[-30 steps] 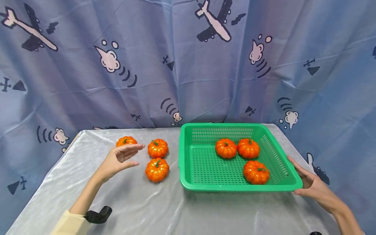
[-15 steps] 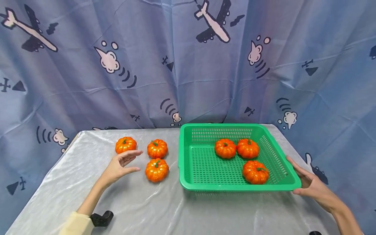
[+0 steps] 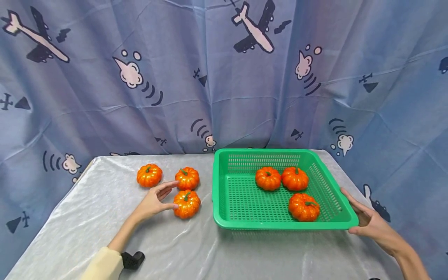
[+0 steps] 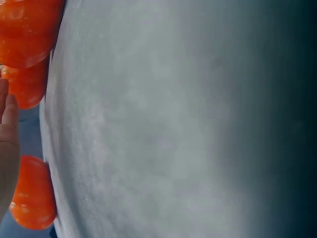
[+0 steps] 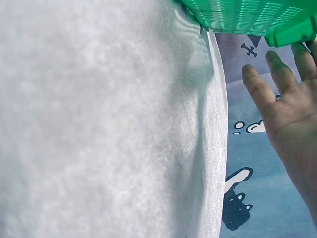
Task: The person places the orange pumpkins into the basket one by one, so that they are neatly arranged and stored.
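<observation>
My left hand (image 3: pixel 155 200) reaches in from the left, thumb and fingers spread apart, beside a small glossy orange pumpkin (image 3: pixel 187 204) with a green stem. The thumb tip overlaps that pumpkin's left side; the fingertips overlap a second pumpkin (image 3: pixel 187 179) just behind. A third pumpkin (image 3: pixel 149 175) lies farther left. In the left wrist view, an orange pumpkin (image 4: pixel 29 34) fills the upper left corner, near the fingers. At the right end of a green plastic basket (image 3: pixel 280 225), my right hand (image 3: pixel 372 221) touches the rim; the right wrist view shows its fingers stretched out.
Inside the basket sit three more pumpkins, one (image 3: pixel 268 179) next to another (image 3: pixel 295 179) at the back and one (image 3: pixel 304 207) near the front right. A pale cloth (image 3: pixel 259 252) covers the table. Behind hangs a blue curtain (image 3: pixel 175 58) with printed planes.
My left hand has moved right and slightly down, from near the left pumpkin to the front one. The right hand stays at the basket, and the pumpkins have not moved.
</observation>
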`<state>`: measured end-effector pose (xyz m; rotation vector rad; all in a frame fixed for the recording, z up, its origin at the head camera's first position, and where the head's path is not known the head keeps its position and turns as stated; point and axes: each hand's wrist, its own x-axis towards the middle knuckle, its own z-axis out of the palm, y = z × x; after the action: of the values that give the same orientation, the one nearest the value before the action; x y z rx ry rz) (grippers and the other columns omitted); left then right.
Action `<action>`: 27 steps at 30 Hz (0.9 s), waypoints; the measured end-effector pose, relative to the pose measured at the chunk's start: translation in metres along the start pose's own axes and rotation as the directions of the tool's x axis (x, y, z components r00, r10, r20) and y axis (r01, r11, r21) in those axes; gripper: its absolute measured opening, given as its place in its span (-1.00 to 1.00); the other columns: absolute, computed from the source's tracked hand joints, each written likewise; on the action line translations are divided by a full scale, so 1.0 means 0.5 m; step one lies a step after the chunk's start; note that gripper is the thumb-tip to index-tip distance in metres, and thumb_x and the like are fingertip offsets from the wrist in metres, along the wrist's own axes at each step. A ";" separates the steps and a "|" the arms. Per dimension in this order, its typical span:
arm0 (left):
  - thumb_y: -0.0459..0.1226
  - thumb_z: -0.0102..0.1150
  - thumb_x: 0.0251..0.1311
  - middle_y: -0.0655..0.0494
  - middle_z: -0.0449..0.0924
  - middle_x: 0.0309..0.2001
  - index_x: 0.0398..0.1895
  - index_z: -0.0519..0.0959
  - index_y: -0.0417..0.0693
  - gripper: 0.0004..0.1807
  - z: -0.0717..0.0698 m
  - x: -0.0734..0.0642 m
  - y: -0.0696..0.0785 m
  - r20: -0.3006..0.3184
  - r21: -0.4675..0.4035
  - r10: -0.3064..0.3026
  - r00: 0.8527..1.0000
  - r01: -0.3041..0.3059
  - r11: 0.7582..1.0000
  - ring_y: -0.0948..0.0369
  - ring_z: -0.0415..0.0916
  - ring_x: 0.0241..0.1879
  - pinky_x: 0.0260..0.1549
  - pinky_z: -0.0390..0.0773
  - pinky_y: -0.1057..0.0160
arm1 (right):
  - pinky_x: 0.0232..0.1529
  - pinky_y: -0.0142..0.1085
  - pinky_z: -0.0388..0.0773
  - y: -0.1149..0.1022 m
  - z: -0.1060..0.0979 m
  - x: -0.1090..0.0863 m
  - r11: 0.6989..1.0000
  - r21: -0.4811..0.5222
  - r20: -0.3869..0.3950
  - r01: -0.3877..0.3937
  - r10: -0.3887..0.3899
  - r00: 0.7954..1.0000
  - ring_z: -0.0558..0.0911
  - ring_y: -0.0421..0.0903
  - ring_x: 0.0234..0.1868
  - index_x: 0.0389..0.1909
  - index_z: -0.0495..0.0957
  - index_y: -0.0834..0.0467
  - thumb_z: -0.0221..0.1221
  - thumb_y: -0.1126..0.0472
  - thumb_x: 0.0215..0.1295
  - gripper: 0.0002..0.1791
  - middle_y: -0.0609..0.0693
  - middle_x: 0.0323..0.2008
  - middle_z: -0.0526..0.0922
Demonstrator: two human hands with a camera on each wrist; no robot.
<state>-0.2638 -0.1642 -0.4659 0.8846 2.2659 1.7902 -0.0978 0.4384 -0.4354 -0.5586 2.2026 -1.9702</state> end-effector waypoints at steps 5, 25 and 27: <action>-0.47 0.48 -0.15 -0.27 0.31 0.30 0.28 0.31 -0.40 -0.17 0.005 0.017 0.000 0.034 -0.020 0.008 0.999 -0.007 1.000 -0.15 0.20 0.32 0.25 0.23 0.14 | -0.05 -0.33 0.58 0.000 0.001 -0.001 1.000 -0.015 -0.016 -0.003 0.003 1.000 0.40 -0.40 0.21 0.51 -0.31 0.06 0.09 0.65 0.17 0.06 -0.57 0.33 0.12; -0.31 0.61 -0.33 -0.06 0.38 0.24 0.37 0.28 -0.07 0.05 0.050 0.015 -0.005 0.179 0.119 -0.061 0.982 0.040 0.992 0.03 0.34 0.19 0.15 0.33 0.31 | -0.02 -0.34 0.56 -0.001 0.004 0.000 1.000 -0.016 -0.007 0.000 0.000 1.000 0.37 -0.41 0.24 0.51 -0.32 0.06 0.08 0.64 0.20 0.05 -0.55 0.35 0.08; -0.29 0.62 -0.33 -0.06 0.41 0.22 0.37 0.27 -0.05 0.05 0.056 0.018 -0.007 0.177 0.136 -0.053 0.983 0.029 0.990 0.01 0.38 0.15 0.12 0.38 0.27 | -0.03 -0.33 0.56 -0.002 0.004 0.000 1.000 -0.010 -0.003 0.000 0.000 1.000 0.37 -0.40 0.24 0.51 -0.33 0.06 0.08 0.63 0.21 0.04 -0.55 0.34 0.09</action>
<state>-0.2602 -0.1361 -0.4749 0.9721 2.2897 1.4898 -0.0968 0.4367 -0.4349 -0.5576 2.2159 -1.9619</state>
